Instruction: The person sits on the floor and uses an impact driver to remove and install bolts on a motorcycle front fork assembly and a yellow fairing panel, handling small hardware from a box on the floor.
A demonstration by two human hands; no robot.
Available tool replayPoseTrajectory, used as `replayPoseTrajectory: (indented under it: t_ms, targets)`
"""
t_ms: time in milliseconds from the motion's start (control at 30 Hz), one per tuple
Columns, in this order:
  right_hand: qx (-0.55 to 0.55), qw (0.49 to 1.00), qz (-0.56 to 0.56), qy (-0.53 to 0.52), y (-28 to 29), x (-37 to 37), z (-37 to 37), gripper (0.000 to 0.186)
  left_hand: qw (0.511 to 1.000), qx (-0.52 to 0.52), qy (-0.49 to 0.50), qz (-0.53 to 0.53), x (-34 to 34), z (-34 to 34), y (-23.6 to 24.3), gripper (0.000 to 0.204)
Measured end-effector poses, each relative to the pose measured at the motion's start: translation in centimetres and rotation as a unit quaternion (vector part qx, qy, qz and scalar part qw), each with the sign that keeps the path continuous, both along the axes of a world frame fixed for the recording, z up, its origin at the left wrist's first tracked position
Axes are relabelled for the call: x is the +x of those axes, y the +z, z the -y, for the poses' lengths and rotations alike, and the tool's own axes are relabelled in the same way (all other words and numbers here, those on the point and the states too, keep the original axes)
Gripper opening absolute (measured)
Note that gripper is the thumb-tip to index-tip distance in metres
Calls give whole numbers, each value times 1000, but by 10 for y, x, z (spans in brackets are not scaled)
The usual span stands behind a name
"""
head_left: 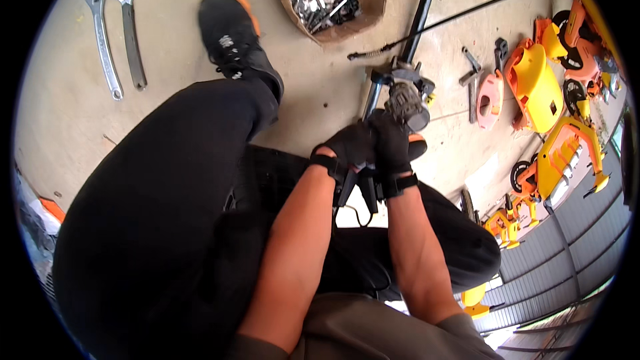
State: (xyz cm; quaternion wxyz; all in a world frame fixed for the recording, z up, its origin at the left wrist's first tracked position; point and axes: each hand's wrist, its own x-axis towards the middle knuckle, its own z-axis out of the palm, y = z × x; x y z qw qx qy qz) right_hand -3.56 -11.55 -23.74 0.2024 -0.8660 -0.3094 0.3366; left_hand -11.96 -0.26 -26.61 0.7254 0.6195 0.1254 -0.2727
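Observation:
Both hands wear black gloves with wrist straps and are close together in front of me. My left hand (pixel 351 147) is closed, its fingers curled near the lower end of a black metal assembly. Beside it my right hand (pixel 391 145) is closed around the same part, just below a round dark grey mechanism (pixel 407 105). What exactly lies between the fingers is hidden by the gloves. Beyond the mechanism a long black tube (pixel 421 17) runs away from me. A black cable (pixel 467 12) with a spring at its end crosses that tube. Below my wrists hangs a thin black wire (pixel 360 221).
Two adjustable wrenches (pixel 101 33) lie on the concrete floor at far left. A brown container (pixel 370 3) full of loose metal hardware stands ahead. To the right are hand tools (pixel 472 87), a pink part (pixel 491 99), a yellow shell (pixel 539 93) and several orange-yellow scooters (pixel 563 160).

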Motion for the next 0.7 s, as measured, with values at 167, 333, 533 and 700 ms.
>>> replayPoseTrajectory:
  t_ms: [167, 333, 533, 700]
  targets:
    - [-58, 997, 50, 30, 12, -9, -16, 16, 994, -64, -1, -86, 7, -38, 23, 37]
    - [9, 972, -116, -205, -10, 0, -2, 16, 978, 148, -36, 144, 2, 7, -11, 27]
    - [-24, 985, -131, -109, 2, 17, 24, 15, 999, -15, 14, -50, 13, 1, 32, 35]
    - [7, 890, -318, -326, 10, 27, 20, 14, 977, -113, 68, -170, 25, -1, 67, 47]
